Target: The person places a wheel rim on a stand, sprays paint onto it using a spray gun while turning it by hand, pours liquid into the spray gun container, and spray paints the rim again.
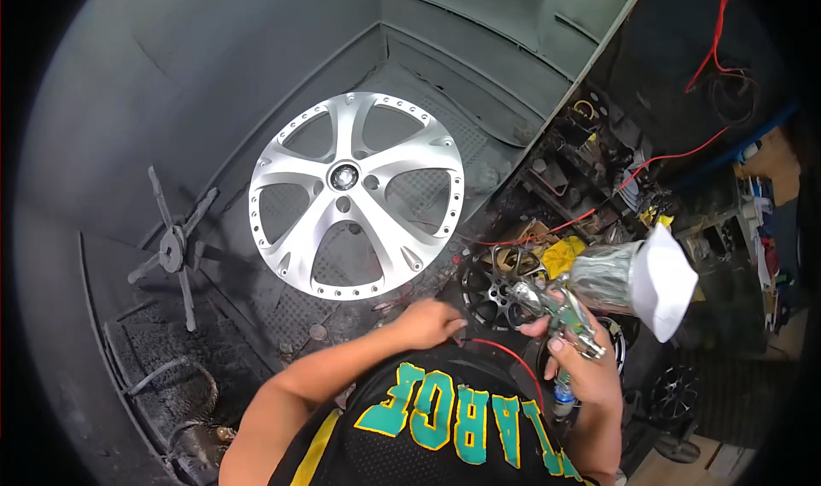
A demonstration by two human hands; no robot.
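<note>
My right hand grips a metal spray gun, whose cloudy cup has a white top and sticks out to the right. My left hand is at my front with curled, pinched fingers beside a red hose; whether it holds the hose or something else I cannot make out. Beyond both hands, a large silver five-spoke wheel face lies face up in a grey booth, with a dark centre piece.
A paint-coated spoked stand is at left in the booth. Right of it, past the booth's edge, are a dark wheel, a yellow cloth, cluttered shelving, a hanging red cable and another wheel lower down.
</note>
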